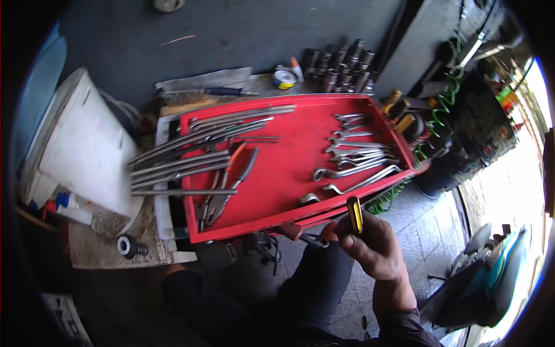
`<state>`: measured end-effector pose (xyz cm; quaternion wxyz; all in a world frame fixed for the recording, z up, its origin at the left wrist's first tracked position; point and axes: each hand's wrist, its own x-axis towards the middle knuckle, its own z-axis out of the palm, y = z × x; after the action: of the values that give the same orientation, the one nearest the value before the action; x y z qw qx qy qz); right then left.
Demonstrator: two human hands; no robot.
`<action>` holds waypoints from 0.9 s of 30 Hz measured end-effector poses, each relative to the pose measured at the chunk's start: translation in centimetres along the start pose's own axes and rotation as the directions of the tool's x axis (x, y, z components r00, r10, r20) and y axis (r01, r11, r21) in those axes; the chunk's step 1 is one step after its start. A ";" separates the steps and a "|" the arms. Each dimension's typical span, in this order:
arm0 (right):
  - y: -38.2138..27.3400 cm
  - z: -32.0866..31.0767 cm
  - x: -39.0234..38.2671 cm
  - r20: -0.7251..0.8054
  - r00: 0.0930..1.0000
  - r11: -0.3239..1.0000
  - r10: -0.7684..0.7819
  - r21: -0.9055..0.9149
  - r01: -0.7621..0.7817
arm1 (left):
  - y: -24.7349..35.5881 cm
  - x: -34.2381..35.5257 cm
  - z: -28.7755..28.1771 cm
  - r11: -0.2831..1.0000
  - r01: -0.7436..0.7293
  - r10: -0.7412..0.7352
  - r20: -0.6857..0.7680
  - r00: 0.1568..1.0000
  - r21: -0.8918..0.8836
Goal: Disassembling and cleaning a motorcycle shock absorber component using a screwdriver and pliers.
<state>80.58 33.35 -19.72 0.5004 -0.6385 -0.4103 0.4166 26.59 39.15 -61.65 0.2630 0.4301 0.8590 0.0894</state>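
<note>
In front of the red tray's near right corner, my right hand (373, 251) is closed around a small black-and-yellow tool handle (356, 216), which points upward. What kind of tool it belongs to does not show. My left arm reaches toward the wooden board at the lower left. Only a sliver of my left hand (172, 269) shows at the board's edge, its fingers hidden. The red tray (260, 230) holds a row of wrenches (361, 156) at its right. Long metal bars (191, 159) and orange-handled pliers (231, 165) lie at its left, several bars jutting past the rim.
Behind the tray stand several sockets (347, 66) and a yellow tape roll (284, 79). A white container (87, 144) and a black round fitting (133, 247) are on the left. Green coiled hose (442, 110) hangs at the right, by a dark drum (474, 133).
</note>
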 end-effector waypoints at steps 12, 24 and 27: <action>2.1 -19.8 8.2 -0.658 0.508 0.812 -0.555 -0.561 0.162 | 3.1 0.7 0.1 0.999 0.000 0.001 -0.013 1.000 0.051; 2.0 -19.8 10.2 -0.660 0.546 0.853 -0.517 -0.455 0.257 | -2.4 -5.6 -2.1 0.983 0.164 -0.161 -0.042 0.986 0.080; 2.5 -19.0 9.6 -0.549 0.666 0.856 -0.505 -0.418 0.304 | -7.1 -8.5 -2.8 0.962 0.251 -0.249 -0.035 0.968 0.103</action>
<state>101.82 36.32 -20.50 0.5906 -0.6988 -0.4034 -0.0151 24.33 28.31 -58.76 0.2393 0.3306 0.9128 0.0141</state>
